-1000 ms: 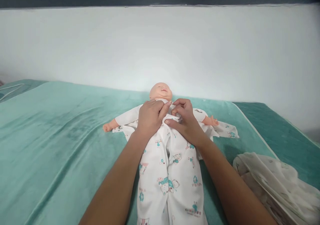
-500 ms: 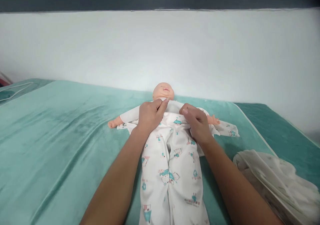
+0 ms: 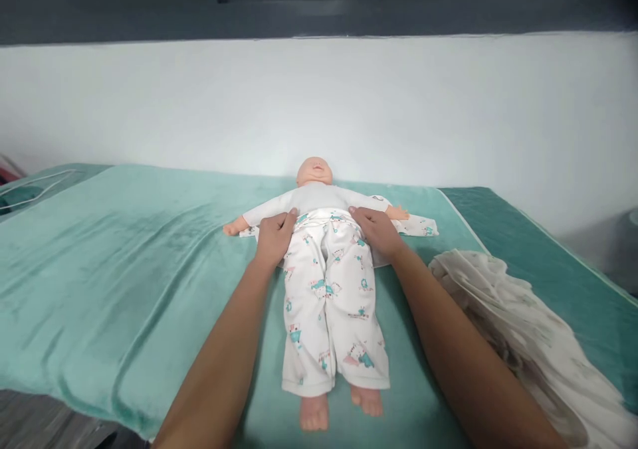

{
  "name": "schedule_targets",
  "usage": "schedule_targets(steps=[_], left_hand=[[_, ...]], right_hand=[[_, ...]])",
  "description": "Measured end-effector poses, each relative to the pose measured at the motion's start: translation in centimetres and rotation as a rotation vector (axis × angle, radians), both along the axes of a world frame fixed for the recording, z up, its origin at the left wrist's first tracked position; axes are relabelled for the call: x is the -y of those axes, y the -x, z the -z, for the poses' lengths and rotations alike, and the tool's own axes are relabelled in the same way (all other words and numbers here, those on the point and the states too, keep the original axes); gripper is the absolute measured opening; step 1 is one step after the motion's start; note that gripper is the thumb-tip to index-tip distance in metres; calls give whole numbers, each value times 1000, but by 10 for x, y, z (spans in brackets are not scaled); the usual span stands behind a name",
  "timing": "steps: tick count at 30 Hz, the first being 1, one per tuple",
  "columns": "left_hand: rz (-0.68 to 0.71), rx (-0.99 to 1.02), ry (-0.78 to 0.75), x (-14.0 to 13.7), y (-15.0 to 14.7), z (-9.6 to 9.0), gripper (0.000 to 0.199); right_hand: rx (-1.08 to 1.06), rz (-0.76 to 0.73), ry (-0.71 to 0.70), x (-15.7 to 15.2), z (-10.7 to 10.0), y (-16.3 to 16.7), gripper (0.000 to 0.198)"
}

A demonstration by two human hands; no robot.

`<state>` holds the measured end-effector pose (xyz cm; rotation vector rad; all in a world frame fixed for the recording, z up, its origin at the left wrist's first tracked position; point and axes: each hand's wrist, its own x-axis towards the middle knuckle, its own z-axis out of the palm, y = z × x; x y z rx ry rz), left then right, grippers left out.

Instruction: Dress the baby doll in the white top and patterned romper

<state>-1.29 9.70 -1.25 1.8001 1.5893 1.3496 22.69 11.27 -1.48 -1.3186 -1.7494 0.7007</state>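
Nearest: bare feet (image 3: pixel 314 412) poking out below white printed pants (image 3: pixel 349 289), laid straight along green sheet (image 3: pixel 149 256). Off right, loose pile of pale cloth (image 3: pixel 518 303), well to one side. Grips waistband (image 3: pixel 329 217) at both sides, left hand (image 3: pixel 276 238) and right hand (image 3: pixel 377 230) apart, both curled on it; probably for an even pull. Farther up, doll (image 3: pixel 314 171) flat on back, arms (image 3: pixel 266 208) spread wide in white shirt (image 3: pixel 318 198), seemingly leaving room at the waist. Printed garment (image 3: pixel 421 227) apparently spread beneath, one sleeve out at right. Beyond, white wall (image 3: pixel 319 103).
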Motion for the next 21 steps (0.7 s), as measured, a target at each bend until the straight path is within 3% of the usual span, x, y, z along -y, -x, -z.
schedule_targets(steps=[6, 9, 13, 15, 21], left_hand=[[15, 25, 10, 23, 2, 5, 40], [112, 102, 130, 39, 7, 6, 28], [272, 251, 289, 61, 13, 10, 53], [220, 272, 247, 66, 12, 14, 53], [-3, 69, -96, 70, 1, 24, 18]], right_hand=[[54, -143, 28, 20, 9, -18, 37], [44, -251, 85, 32, 10, -26, 37], [75, -221, 112, 40, 7, -23, 44], [129, -143, 75, 43, 6, -18, 36], [274, 28, -147, 53, 14, -7, 35]])
